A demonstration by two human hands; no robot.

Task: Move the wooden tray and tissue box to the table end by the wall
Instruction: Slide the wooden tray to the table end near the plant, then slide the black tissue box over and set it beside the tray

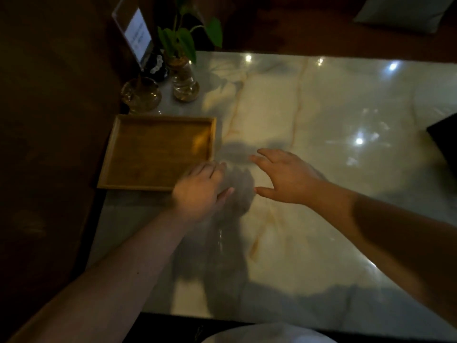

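An empty wooden tray lies flat at the left end of the marble table, against the dark wall. My left hand hovers over the tray's near right corner, fingers loosely curled, and it looks blurred. My right hand is spread open above the bare table just right of the tray, holding nothing. A dark boxy corner shows at the right edge of the view; I cannot tell whether it is the tissue box.
Behind the tray stand a glass ashtray, a glass vase with a green plant and an upright sign holder. The dark wall runs along the left. A cushion lies beyond the table.
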